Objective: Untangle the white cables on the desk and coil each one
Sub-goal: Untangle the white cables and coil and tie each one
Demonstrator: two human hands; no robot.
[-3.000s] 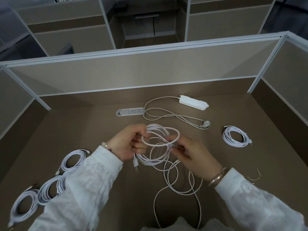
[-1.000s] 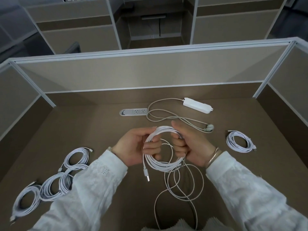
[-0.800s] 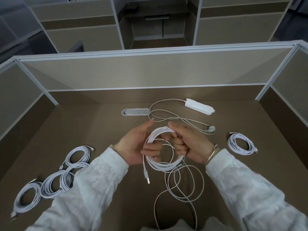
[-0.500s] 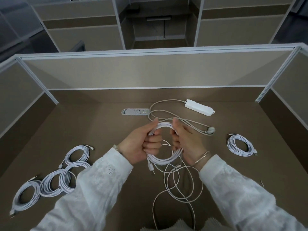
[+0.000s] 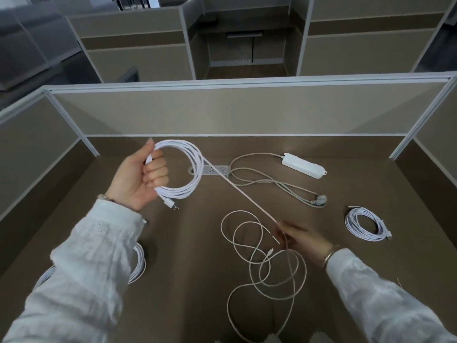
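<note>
Fingers of my left hand curl around a half-made coil held above the desk; my right hand, blurred, seems to pinch its taut free strand. Loose loops lie tangled below, uncoiled. One finished coil sits far right, another peeks from behind my left sleeve. I judge it past halfway.

Both arms: long white sleeves with embroidered texture; right wrist: metal bangle; left wrist: thin bracelet
</note>
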